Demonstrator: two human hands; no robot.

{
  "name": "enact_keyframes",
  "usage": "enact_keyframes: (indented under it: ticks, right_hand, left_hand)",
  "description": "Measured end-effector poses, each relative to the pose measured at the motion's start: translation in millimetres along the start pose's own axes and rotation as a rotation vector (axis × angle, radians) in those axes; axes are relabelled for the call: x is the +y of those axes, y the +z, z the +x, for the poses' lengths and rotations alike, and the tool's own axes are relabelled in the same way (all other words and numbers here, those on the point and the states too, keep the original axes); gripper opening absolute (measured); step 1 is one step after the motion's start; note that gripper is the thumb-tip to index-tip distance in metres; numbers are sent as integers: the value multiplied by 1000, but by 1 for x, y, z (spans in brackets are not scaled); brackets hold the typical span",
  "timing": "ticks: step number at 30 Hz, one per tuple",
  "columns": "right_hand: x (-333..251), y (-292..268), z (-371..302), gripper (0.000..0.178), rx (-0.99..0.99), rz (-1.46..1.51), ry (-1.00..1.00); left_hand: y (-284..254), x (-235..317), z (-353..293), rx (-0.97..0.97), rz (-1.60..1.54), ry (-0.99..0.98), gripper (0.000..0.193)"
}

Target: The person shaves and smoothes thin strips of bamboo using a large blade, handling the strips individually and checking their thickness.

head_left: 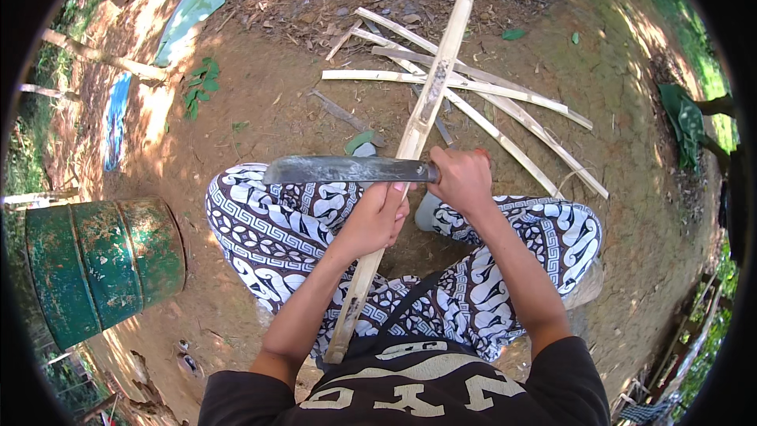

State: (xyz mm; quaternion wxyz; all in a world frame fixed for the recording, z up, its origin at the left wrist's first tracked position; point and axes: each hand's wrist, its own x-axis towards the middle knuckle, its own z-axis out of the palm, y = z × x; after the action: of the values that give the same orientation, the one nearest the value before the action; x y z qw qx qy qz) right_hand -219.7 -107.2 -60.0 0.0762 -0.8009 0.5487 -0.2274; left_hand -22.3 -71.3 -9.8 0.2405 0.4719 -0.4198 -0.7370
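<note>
Your right hand [464, 177] grips the machete [339, 170], its blade pointing to nine o'clock across the long slat [430, 102]. Your left hand [374, 221] is wrapped around that slat, which runs from one o'clock toward seven. Loose strips [495, 89] lie toward two o'clock.

Dappled daylight, bright patches, curved fisheye edges

Black T-shirt [467, 396] fills lower edge of my remote feed, pale lettering [410, 404] and wavy pale band [430, 371] across chest, short sleeves [569, 379]. Loose trousers [544, 244] in black-and-white scrolls, key-pattern bands; dark strap [404, 301] at lap. Left fingers [393, 199], right fingers [448, 164] bare.
</note>
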Motion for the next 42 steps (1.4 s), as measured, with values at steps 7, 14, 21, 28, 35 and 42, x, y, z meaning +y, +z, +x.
enact_keyframes:
  ticks: [7, 14, 21, 28, 35, 42]
  right_hand:
    - [6, 15, 1, 25, -41, -44, 223]
    - [21, 19, 5, 18, -40, -81, 228]
    - [44, 18, 1, 18, -6, -123, 142]
    - [46, 5, 19, 19, -34, -88, 135]
    - [32, 15, 3, 23, -66, -139, 107]
    - [5, 11, 4, 23, -55, -88, 89]
  left_hand:
    - [-3, -7, 4, 72, -32, -49, 32]
    - [-5, -2, 5, 55, -35, -63, 33]
    - [-9, -6, 2, 14, -17, -35, 34]
    - [-7, 1, 5, -6, 14, -26, 34]
    - [-9, -4, 10, -10, -19, -6, 31]
    - [-5, -2, 17, 34, -87, -35, 30]
